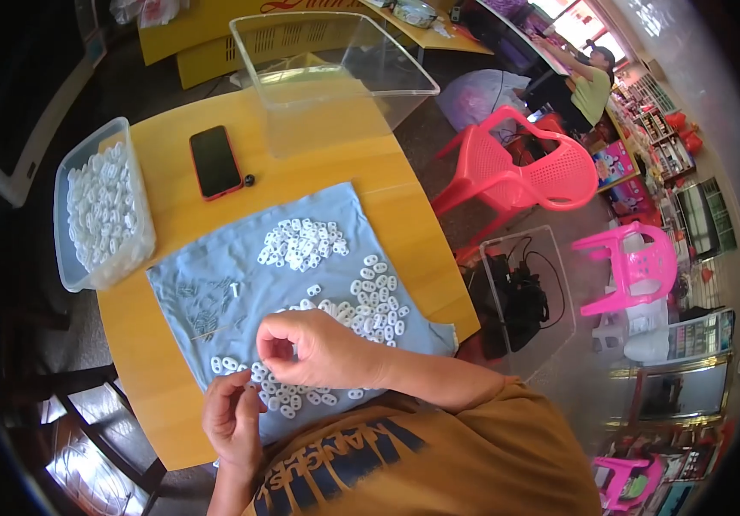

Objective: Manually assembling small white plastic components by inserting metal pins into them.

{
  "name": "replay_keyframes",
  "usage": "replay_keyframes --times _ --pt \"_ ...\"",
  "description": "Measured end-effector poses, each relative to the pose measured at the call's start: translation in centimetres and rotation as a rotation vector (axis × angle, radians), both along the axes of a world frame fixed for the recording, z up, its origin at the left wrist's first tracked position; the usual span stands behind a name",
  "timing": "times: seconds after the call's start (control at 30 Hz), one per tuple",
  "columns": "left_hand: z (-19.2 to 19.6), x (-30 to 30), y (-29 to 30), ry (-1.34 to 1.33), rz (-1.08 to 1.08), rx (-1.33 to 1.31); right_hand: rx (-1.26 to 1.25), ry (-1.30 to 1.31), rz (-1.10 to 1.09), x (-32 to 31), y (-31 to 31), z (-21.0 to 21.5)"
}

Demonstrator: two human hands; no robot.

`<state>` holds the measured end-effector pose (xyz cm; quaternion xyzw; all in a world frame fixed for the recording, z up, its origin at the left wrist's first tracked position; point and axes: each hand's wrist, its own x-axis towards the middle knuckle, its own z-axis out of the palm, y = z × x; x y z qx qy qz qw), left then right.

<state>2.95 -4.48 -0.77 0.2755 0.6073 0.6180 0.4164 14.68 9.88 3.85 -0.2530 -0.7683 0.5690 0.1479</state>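
My right hand (pixel 323 348) is closed in a pinch over the near part of a blue cloth (pixel 421 340). Just to its lower left, my left hand (pixel 234 417) is curled with thumb and fingertips together. Whatever either hand holds is too small to make out. Around and beneath them lie loose white oval pieces with two holes (pixel 376 320). Farther off on the cloth sits a tighter heap of similar white pieces (pixel 303 244). Thin dark pin-like bits (pixel 201 308) are scattered at the cloth's left, beside a small white T-shaped piece (pixel 234 290).
A clear tub (pixel 148 215) full of white pieces stands at the table's left edge. Behind the cloth lie a phone (pixel 215 162) and a small black knob-like object (pixel 250 181). A large transparent bin (pixel 336 103) occupies the far end. A red chair (pixel 516 168) stands right; a person (pixel 592 90) sits beyond.
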Motion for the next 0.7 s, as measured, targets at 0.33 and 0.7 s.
replay_keyframes --times 0.33,0.7 --pt "0.1 1.7 0.2 0.417 -0.098 0.097 -0.339 0.086 0.004 1.9 -1.3 -1.7" --pt "-0.8 2.1 -0.5 0.435 -0.029 0.079 -0.473 0.154 0.040 2.8 -2.4 -2.2"
